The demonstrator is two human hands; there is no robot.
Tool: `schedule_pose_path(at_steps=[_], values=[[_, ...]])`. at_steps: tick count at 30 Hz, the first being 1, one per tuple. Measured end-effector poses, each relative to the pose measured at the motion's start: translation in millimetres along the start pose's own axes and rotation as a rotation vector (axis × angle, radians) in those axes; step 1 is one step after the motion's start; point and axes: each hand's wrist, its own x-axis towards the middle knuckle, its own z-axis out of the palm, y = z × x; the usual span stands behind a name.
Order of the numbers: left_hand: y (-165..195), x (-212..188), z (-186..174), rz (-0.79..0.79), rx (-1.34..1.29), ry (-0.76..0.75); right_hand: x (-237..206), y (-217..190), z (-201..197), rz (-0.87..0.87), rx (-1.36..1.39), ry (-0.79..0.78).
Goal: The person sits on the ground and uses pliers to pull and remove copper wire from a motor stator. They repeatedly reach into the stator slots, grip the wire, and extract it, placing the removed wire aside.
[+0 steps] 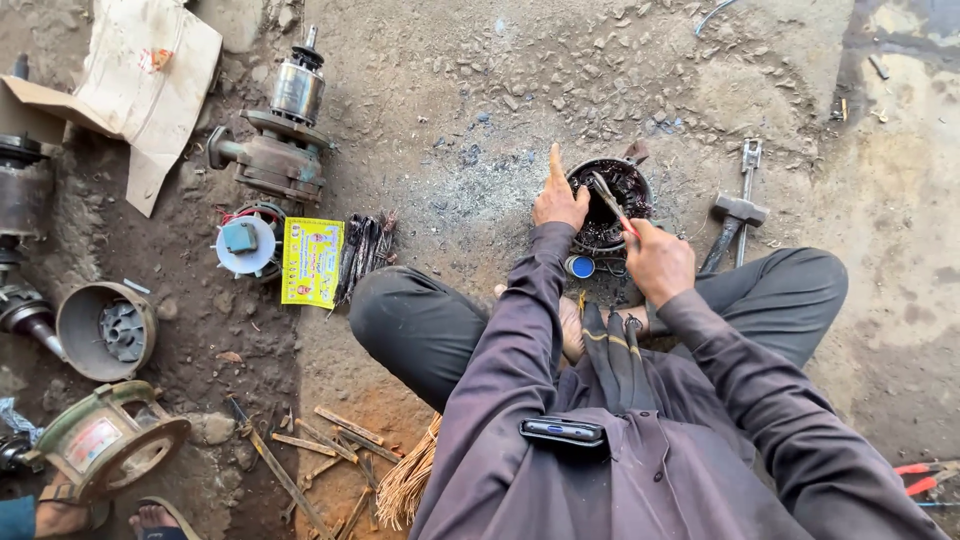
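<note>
The person sits cross-legged on the dirt floor (480, 150) with a round, blackened motor stator (610, 205) set just in front of the crossed legs. I take that stator as my landmark.

The left hand (558, 202) rests against the stator's left rim, forefinger stretched straight out away from the body, the other fingers curled on the casing; its grip is pressed to the housing rather than pinching anything. The right hand (658, 262) sits on the near-right side of the stator, its grip closed around the red handle of a slim metal tool (607, 195). The tool's long axis runs diagonally from that hand, up and left, with its tip inside the stator's bore among the dark windings. So the right hand is the working one, and the bore lies ahead and to the left of it, along the tool's own line.

Just near of the stator, touching or almost touching it, lies a small blue cap (579, 266). To the right of the stator lie a hammer (733, 222) and a spanner (748, 180), side by side. Well to the left of it are a yellow packet (311, 262), a bundle of dark strips (365, 245) and a motor assembly (275, 135).
</note>
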Motion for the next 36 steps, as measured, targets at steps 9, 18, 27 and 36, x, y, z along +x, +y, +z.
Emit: schedule_pose_path(at_steps=[9, 18, 27, 36], values=[[0, -2, 1, -0.042, -0.011, -0.030, -10, 31, 23, 0.054, 0.051, -0.053], [-5, 1, -6, -0.031, -0.066, -0.013, -12, 37, 41, 0.044, 0.072, -0.021], [-14, 7, -1, -0.052, -0.212, 0.021, 35, 32, -2, -0.242, -0.270, -0.217], [-15, 9, 0, -0.113, -0.252, 0.021, 7, 39, 17, -0.254, -0.195, -0.114]])
